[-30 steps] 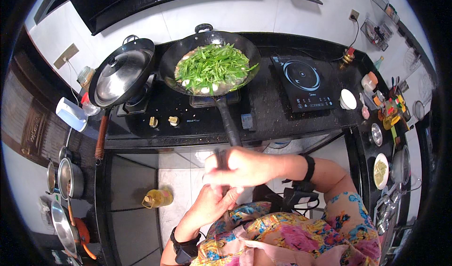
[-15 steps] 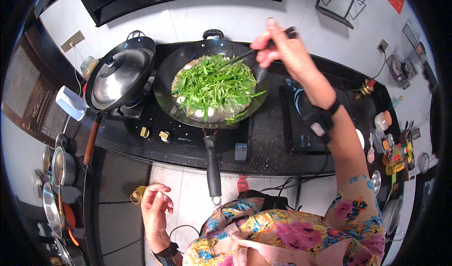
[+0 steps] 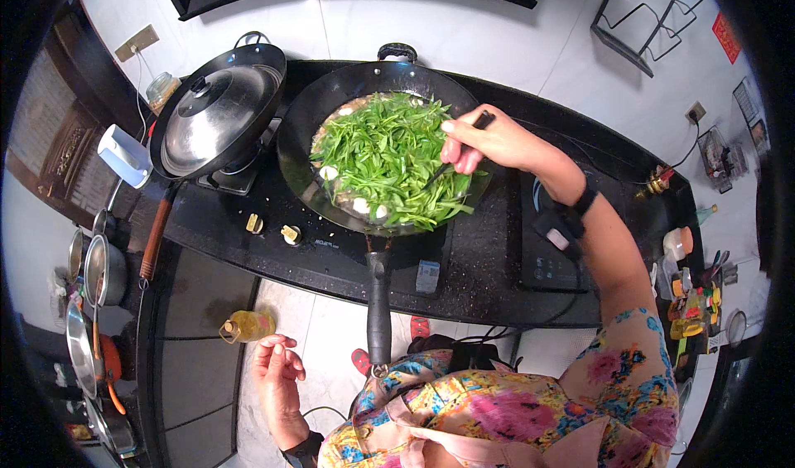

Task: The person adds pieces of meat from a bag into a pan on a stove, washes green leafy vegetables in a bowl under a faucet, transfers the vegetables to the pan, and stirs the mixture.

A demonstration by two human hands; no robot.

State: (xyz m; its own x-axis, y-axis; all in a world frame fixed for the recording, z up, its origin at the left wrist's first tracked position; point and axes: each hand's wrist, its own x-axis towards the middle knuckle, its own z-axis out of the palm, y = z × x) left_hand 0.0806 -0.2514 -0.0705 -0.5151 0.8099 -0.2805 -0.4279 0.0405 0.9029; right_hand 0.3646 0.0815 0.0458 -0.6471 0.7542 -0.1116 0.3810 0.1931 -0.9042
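Observation:
My right hand [image 3: 489, 145] is closed around thin black chopsticks [image 3: 437, 175], with their tips down among chopped green leaves [image 3: 385, 149]. The leaves are heaped in a black wok [image 3: 298, 149] and reach its near right rim. Pale white pieces [image 3: 329, 172] and some liquid show along the left and near side of the heap. The wok's long black handle [image 3: 378, 311] points toward me. My left hand [image 3: 280, 377] hangs to the left of that handle, touching nothing, its fingers loosely bent and apart.
Left of the wok, a second pan [image 3: 273, 70] with a domed metal lid [image 3: 219, 112] stands on a burner. A white jug [image 3: 124, 155] is beside it. An induction plate [image 3: 546, 257] lies to the right. A bottle of yellow oil [image 3: 251, 325] stands on the floor.
My right hand has come down and nearer with the chopsticks, to the wok's right side. The leaves have shifted toward the near right rim. My left hand stays lowered.

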